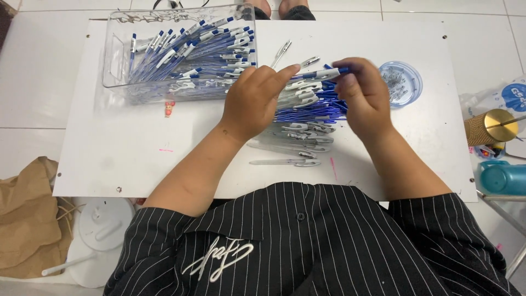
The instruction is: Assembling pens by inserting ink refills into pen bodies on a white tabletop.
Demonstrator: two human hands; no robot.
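My left hand (pixel 255 101) and my right hand (pixel 366 94) meet over a white board (pixel 137 148), both gripping one blue and clear pen (pixel 323 73) held level between them. Under the hands lies a heap of blue pen refills and clear barrels (pixel 312 107). Several clear pen barrels (pixel 290 143) lie nearer to me on the board. A clear plastic bin (pixel 115 60) at the upper left holds many finished blue pens (pixel 203 46).
A small round clear dish with tiny springs (pixel 402 82) sits right of my right hand. A gold cup (pixel 490 127) and a teal container (pixel 501 176) stand at the right edge. A brown paper bag (pixel 24 214) and a white round object (pixel 104 225) lie at lower left.
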